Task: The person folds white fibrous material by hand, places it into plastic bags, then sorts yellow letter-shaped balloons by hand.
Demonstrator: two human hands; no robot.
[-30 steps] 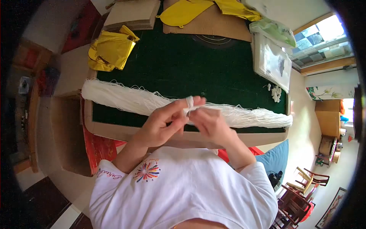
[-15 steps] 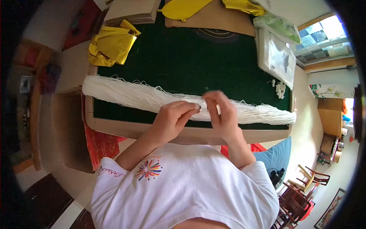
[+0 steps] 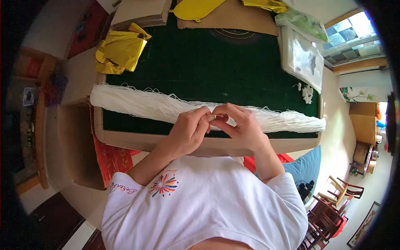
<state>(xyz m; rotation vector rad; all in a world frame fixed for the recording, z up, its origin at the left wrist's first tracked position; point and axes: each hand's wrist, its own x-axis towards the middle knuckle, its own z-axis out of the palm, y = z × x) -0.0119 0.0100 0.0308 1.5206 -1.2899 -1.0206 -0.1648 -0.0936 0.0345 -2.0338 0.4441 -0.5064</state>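
Note:
A long bundle of white string [image 3: 137, 102] lies across the near part of the dark green tabletop, with loose strands along its far edge. Above its middle, my left hand [image 3: 189, 131] is closed in a pinch. The fingertips of my right hand [image 3: 242, 123] are pinched too and meet the left ones. Between them shows a short piece of white string [image 3: 216, 116]; whether it joins the bundle cannot be made out. My fingers cover part of the bundle's middle.
Folded yellow foil [image 3: 121, 49] lies at the left. Brown cardboard [image 3: 227, 16] and a stack of boards [image 3: 139, 14] sit at the back. Clear plastic bags [image 3: 303, 58] and a small white string heap [image 3: 307, 94] are at the right. A blue cushion [image 3: 306, 166] stands nearby.
My right hand has moved left and slightly down, bringing its fingertips against those of my left hand. The bundle stays where it was.

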